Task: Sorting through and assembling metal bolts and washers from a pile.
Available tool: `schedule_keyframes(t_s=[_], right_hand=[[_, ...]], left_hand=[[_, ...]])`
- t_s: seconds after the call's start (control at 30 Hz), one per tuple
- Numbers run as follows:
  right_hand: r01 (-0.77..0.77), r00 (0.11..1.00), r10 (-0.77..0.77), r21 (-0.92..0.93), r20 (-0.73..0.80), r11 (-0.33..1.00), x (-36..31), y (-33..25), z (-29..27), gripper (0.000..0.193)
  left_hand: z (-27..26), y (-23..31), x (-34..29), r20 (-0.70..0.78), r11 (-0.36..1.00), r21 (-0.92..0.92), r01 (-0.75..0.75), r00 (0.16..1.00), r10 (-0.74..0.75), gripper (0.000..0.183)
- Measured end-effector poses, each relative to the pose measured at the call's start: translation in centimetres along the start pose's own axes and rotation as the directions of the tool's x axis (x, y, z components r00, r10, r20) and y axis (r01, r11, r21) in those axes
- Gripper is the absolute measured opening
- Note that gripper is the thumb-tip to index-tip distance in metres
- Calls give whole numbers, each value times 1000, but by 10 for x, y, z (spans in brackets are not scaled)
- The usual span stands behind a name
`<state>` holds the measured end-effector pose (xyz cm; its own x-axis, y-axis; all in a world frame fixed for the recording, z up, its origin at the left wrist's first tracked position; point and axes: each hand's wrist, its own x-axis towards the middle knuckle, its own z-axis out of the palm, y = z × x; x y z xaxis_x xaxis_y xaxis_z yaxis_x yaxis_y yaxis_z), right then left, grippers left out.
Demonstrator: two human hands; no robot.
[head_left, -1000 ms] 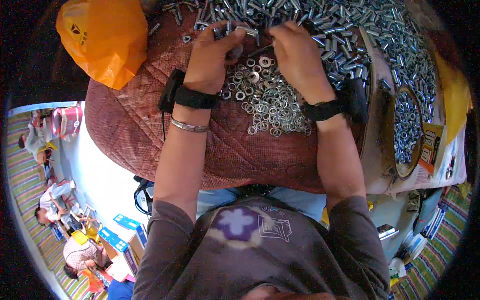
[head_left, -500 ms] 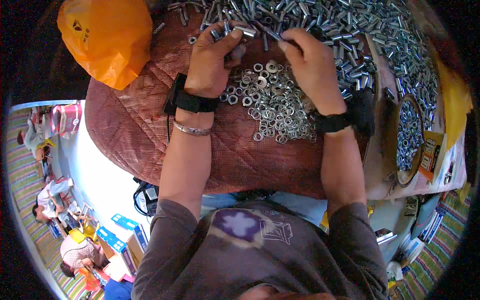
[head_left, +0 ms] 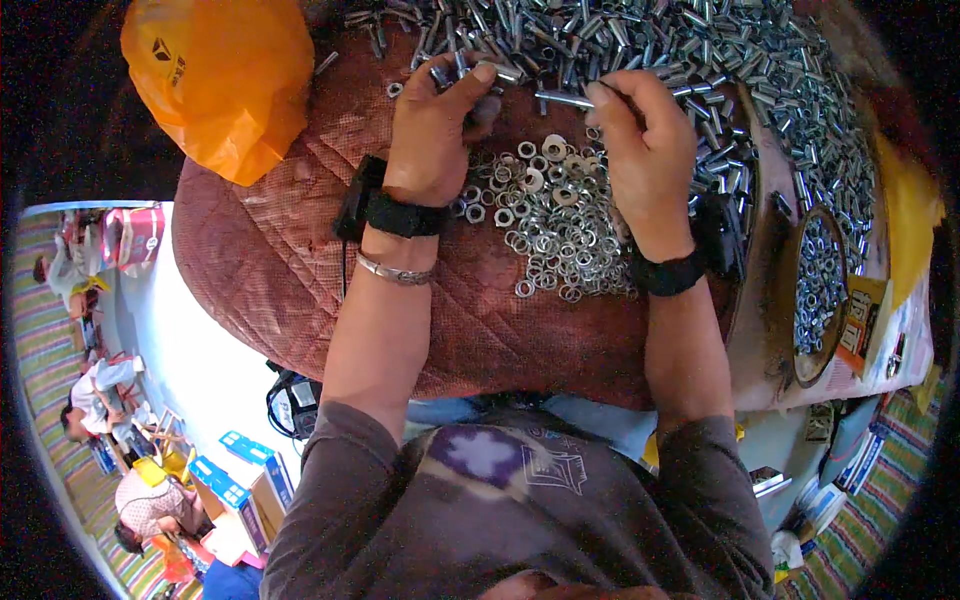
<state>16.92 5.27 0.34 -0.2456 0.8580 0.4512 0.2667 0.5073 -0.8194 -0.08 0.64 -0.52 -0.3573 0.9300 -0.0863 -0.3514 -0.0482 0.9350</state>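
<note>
My left hand point(head_left: 430, 135) is closed around several shiny metal bolts or sleeves, one short metal sleeve point(head_left: 508, 73) sticking out past the thumb. To its right, my right hand point(head_left: 650, 160) pinches a slim metal bolt point(head_left: 563, 98) between thumb and fingertips, its free end pointing left toward the left hand. The two hands are apart. Below and between them lies a heap of flat and spring washers point(head_left: 570, 235) with a few nuts at its left edge. Just beyond my hands spreads a large pile of metal sleeves and bolts point(head_left: 610, 40).
A quilted red-brown cloth point(head_left: 270, 250) covers the work surface. An orange plastic bag point(head_left: 220, 85) sits at far left. At right stands a round container point(head_left: 808, 372) of nuts beside a small box point(head_left: 862, 325). People sit on the floor at lower left, near cardboard boxes point(head_left: 235, 490).
My right hand has shifted slightly right and down, drawing the bolt away from the left hand; the bolt now lies nearly level. My left hand keeps its hold.
</note>
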Motion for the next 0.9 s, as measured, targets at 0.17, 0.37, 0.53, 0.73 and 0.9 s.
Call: schedule_keyframes(t_s=[0.17,0.37,0.53,0.73,0.9], right_hand=[[172,977,-193,-204,-88,964,1,-1,-7,8],[-92,992,103,146,-68,985,3,-1,-15,8],[-140,989,146,206,-16,969,-3,-5,0,8],[-37,994,47,99,-94,994,-2,-4,1,6],[73,997,-71,47,-38,996,0,2,1,5]], left_hand=[[1,-5,4,-52,998,-53,-18,999,15,17],[5,-5,2,-14,1000,5,-15,1000,15,17],[14,2,-3,25,991,-72,116,993,-115,13],[21,6,-8,-54,982,-119,148,986,-155,13],[7,-3,-1,103,990,-111,91,991,-80,11]])
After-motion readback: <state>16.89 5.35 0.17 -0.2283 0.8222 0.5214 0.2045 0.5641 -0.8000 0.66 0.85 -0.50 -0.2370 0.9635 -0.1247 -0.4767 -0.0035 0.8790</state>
